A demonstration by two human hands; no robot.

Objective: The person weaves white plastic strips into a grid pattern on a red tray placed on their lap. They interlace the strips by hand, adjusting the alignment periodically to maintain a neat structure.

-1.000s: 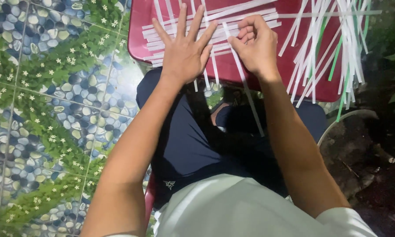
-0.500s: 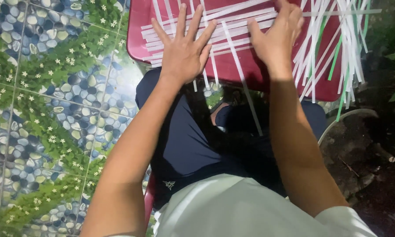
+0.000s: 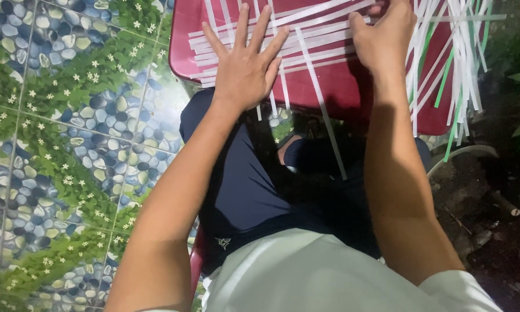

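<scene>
Two hands: we laid our left hand (image 3: 245, 66) flat, pinning white strips (image 3: 329, 49) on the red stool (image 3: 352, 95); right hand (image 3: 384, 34) pinched strips near its far edge.

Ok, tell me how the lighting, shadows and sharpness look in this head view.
Head view: light is bright and even on the left hand and the white strips; the lap below the red stool falls into deep shadow; the ground at right is dark and hard to read; the tiled floor stays sharp; the right hand shows little blur.

floor: pebble-and-leaf patterned tiles (image 3: 57, 133) | right: dark bare soil (image 3: 497, 231)
</scene>
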